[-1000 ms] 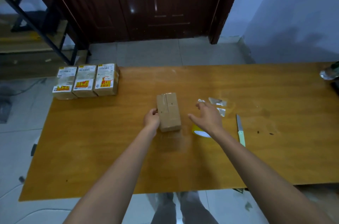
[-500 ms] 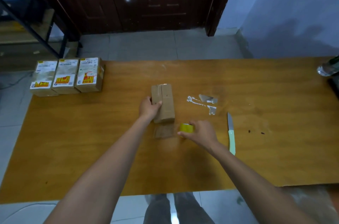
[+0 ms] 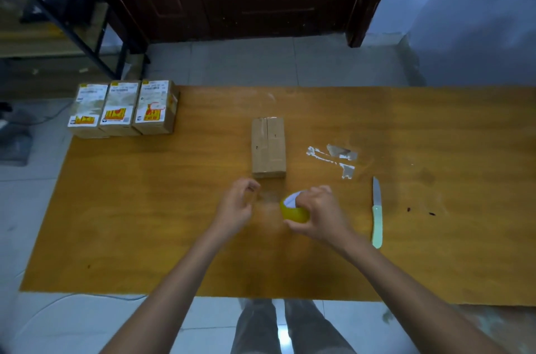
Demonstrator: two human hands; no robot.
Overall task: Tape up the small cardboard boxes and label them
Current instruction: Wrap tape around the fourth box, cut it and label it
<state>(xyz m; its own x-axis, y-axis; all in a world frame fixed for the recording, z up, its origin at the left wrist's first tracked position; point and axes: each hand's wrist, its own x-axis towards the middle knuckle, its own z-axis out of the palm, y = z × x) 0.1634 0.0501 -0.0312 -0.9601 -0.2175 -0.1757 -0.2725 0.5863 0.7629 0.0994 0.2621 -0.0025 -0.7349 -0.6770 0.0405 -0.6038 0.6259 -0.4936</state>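
Note:
A plain brown cardboard box point(image 3: 268, 147) lies mid-table with a tape strip along its top seam; no hand touches it. My right hand point(image 3: 319, 214) grips a yellow tape roll point(image 3: 293, 211) just in front of the box. My left hand point(image 3: 236, 205) is to the left of the roll, fingers curled, and seems to pinch the end of a faint clear tape strip point(image 3: 269, 197) that runs to the roll. Three boxes with white and yellow labels point(image 3: 121, 108) stand side by side at the table's far left corner.
A knife with a pale green handle point(image 3: 377, 211) lies right of my right hand, blade pointing away. Scraps of tape and backing point(image 3: 333, 157) lie right of the box. The orange wooden table point(image 3: 145, 208) stands before a dark door; a metal frame is at left.
My left hand let go of the plain box and came down toward the roll. My right hand closed on the roll and drew it nearer to me.

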